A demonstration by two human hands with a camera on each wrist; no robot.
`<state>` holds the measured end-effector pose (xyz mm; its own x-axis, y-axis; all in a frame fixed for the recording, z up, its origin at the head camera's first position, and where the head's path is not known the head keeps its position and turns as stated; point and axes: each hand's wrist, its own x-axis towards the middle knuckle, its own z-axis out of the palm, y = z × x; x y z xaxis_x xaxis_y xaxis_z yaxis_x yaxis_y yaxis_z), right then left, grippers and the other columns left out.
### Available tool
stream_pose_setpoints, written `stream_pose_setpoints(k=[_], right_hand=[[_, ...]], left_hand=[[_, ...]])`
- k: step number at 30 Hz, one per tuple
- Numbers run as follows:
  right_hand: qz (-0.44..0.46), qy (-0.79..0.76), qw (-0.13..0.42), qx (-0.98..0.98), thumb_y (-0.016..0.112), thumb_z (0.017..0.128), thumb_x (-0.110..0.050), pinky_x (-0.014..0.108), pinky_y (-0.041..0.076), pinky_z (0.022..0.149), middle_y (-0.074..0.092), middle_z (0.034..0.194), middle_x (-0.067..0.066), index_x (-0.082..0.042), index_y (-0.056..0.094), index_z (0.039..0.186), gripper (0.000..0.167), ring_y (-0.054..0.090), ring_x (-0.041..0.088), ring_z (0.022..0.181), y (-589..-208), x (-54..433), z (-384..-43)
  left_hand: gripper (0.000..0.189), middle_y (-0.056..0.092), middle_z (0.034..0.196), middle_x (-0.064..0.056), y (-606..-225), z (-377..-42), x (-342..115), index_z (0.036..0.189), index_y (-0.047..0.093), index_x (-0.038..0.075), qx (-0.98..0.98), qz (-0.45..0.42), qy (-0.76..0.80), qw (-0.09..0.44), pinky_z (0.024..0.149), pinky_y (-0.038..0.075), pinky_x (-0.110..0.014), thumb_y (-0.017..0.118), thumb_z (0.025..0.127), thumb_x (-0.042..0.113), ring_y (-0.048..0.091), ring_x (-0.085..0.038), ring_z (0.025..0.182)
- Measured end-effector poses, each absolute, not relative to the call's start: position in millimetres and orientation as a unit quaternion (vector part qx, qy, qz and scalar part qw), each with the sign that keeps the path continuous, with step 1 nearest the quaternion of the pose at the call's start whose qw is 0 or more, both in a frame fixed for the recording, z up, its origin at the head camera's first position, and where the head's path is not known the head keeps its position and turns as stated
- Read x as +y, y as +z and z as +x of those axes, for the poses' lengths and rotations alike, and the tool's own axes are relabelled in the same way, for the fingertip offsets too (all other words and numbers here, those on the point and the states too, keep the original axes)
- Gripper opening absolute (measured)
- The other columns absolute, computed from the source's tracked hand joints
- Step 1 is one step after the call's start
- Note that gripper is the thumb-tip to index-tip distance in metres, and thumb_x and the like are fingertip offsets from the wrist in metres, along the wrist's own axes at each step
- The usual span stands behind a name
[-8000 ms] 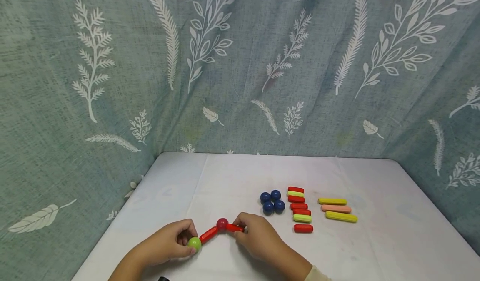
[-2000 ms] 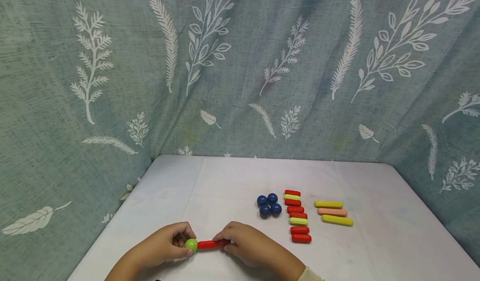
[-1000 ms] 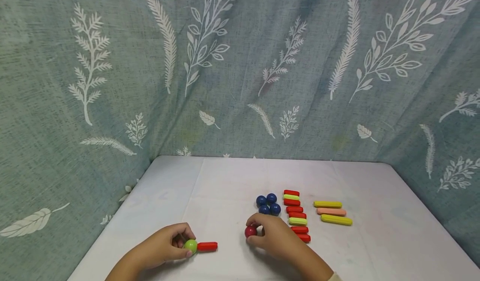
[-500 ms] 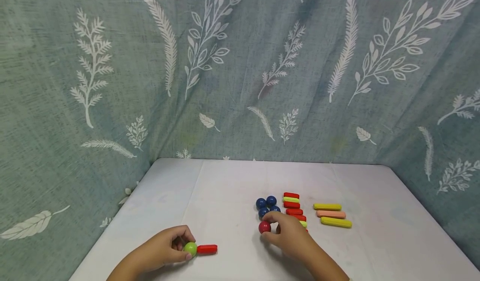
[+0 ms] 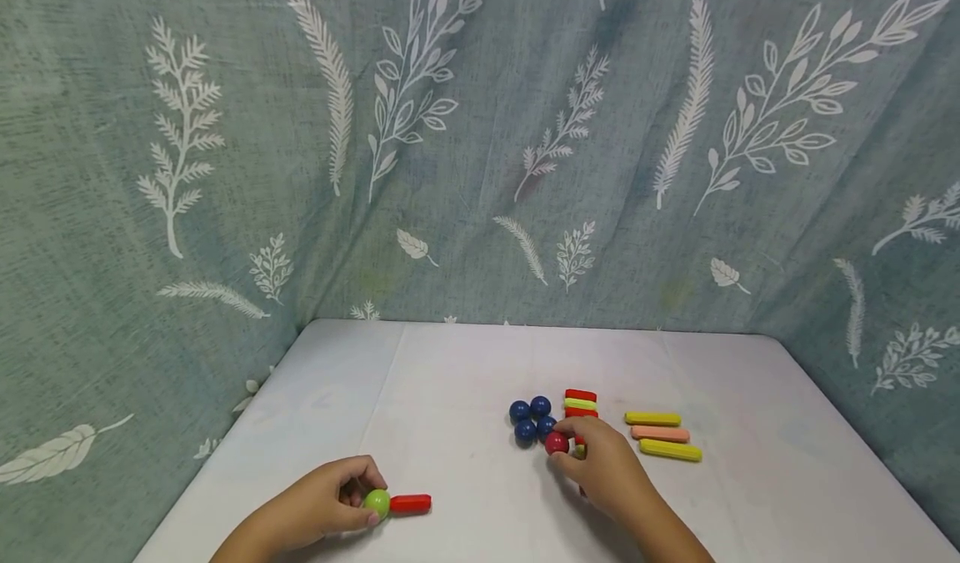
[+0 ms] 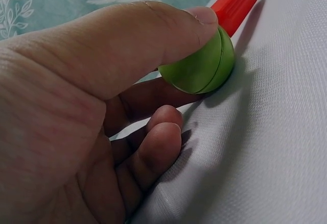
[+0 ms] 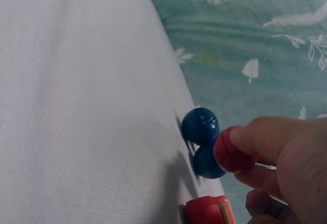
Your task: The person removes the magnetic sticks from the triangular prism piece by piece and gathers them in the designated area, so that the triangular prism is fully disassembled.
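My left hand pinches a green ball between thumb and fingers, low over the white tabletop. A short red rod sticks out from the ball's right side; in the left wrist view this rod joins the ball just past the thumb tip. My right hand holds a red ball by thumb and fingertips, with no rod visible on it. In the right wrist view the red ball overlaps a group of dark blue balls.
Several blue balls sit clustered right of centre. Beside them runs a column of short red and lime rods, its near part hidden by the right hand. Farther right lie two long yellow rods and an orange one. A leaf-patterned curtain stands behind.
One red rod came off the red ball and joined the column. The right hand then pulled the red ball off the remaining rod and carried it right, to the blue balls. The left hand keeps its place.
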<state>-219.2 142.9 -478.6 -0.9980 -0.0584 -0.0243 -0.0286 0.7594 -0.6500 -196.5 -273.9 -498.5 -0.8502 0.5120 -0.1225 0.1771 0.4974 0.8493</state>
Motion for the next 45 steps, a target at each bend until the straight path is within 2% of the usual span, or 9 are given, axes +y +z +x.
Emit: stream_pose_setpoints(k=[4, 6, 13, 24, 29, 32, 35, 42, 45], right_hand=[[0.004, -0.323, 0.029, 0.946, 0.088, 0.085, -0.027, 0.053, 0.056, 0.098, 0.069, 0.129, 0.001, -0.025, 0.075, 0.124, 0.041, 0.062, 0.021, 0.111, -480.2, 141.4, -220.5], [0.013, -0.316, 0.037, 0.948, 0.088, 0.086, -0.027, 0.054, 0.055, 0.099, 0.07, 0.129, 0.001, -0.025, 0.076, 0.125, 0.041, 0.063, 0.021, 0.111, -481.9, 140.3, -221.5], [0.011, -0.304, 0.048, 0.951, 0.089, 0.085, -0.026, 0.04, 0.062, 0.083, 0.074, 0.115, -0.003, -0.023, 0.077, 0.123, 0.04, 0.062, 0.016, 0.093, -486.3, 139.6, -224.5], [0.007, -0.283, 0.048, 0.958, 0.089, 0.084, -0.029, 0.052, 0.057, 0.096, 0.075, 0.116, -0.004, -0.024, 0.076, 0.124, 0.042, 0.064, 0.016, 0.097, -487.4, 139.0, -225.1], [0.02, -0.295, 0.045, 0.954, 0.088, 0.085, -0.031, 0.042, 0.062, 0.083, 0.074, 0.121, 0.0, -0.022, 0.075, 0.126, 0.044, 0.064, 0.016, 0.092, -482.1, 138.7, -221.6], [0.008, -0.305, 0.019, 0.952, 0.087, 0.086, -0.032, 0.039, 0.062, 0.081, 0.074, 0.115, -0.003, -0.022, 0.075, 0.122, 0.039, 0.062, 0.015, 0.091, -477.9, 134.2, -217.1], [-0.027, -0.316, 0.009, 0.948, 0.087, 0.087, -0.032, 0.041, 0.06, 0.086, 0.072, 0.101, -0.007, -0.019, 0.076, 0.117, 0.034, 0.061, 0.015, 0.09, -473.5, 125.4, -211.5], [-0.106, -0.376, 0.086, 0.916, 0.086, 0.088, -0.032, 0.045, 0.059, 0.086, 0.071, 0.096, -0.011, -0.022, 0.076, 0.11, 0.026, 0.063, 0.015, 0.095, -472.9, 95.2, -200.5], [-0.13, -0.399, 0.114, 0.9, 0.085, 0.088, -0.031, 0.04, 0.059, 0.081, 0.071, 0.093, -0.013, -0.023, 0.076, 0.107, 0.023, 0.062, 0.014, 0.09, -475.0, 81.5, -196.8]], left_hand=[[0.024, 0.061, 0.088, 0.0, -498.1, -196.2, -274.4, 0.109, 0.067, 0.015, 0.848, 0.201, 0.455, 0.183, 0.066, 0.048, -0.026, 0.082, 0.092, 0.023, 0.057, -0.007, 0.077], [0.024, 0.061, 0.088, 0.0, -498.5, -195.9, -275.1, 0.109, 0.067, 0.015, 0.849, 0.2, 0.454, 0.184, 0.066, 0.047, -0.026, 0.082, 0.092, 0.023, 0.056, -0.007, 0.077], [0.025, 0.061, 0.089, -0.001, -499.2, -196.3, -273.5, 0.109, 0.067, 0.014, 0.847, 0.193, 0.459, 0.188, 0.066, 0.047, -0.026, 0.082, 0.092, 0.023, 0.056, -0.008, 0.077], [0.025, 0.061, 0.087, 0.002, -497.4, -196.3, -275.0, 0.107, 0.068, 0.019, 0.856, 0.198, 0.443, 0.179, 0.067, 0.049, -0.026, 0.084, 0.09, 0.028, 0.058, -0.007, 0.078], [0.025, 0.06, 0.087, 0.001, -497.6, -196.6, -274.4, 0.109, 0.067, 0.015, 0.845, 0.203, 0.46, 0.183, 0.067, 0.049, -0.026, 0.083, 0.09, 0.024, 0.057, -0.008, 0.078], [0.025, 0.061, 0.088, 0.0, -497.0, -196.5, -274.8, 0.11, 0.067, 0.015, 0.843, 0.203, 0.461, 0.187, 0.067, 0.049, -0.026, 0.083, 0.091, 0.023, 0.057, -0.008, 0.078], [0.025, 0.062, 0.09, -0.001, -496.0, -196.2, -275.3, 0.11, 0.067, 0.015, 0.844, 0.205, 0.459, 0.188, 0.067, 0.049, -0.026, 0.082, 0.092, 0.024, 0.057, -0.008, 0.078], [0.024, 0.064, 0.093, -0.002, -495.2, -195.9, -274.7, 0.11, 0.068, 0.016, 0.844, 0.21, 0.457, 0.185, 0.068, 0.049, -0.027, 0.082, 0.092, 0.026, 0.058, -0.01, 0.079], [0.024, 0.065, 0.093, -0.003, -494.9, -195.5, -275.1, 0.109, 0.069, 0.017, 0.845, 0.214, 0.456, 0.18, 0.067, 0.049, -0.027, 0.082, 0.092, 0.026, 0.058, -0.009, 0.078]])
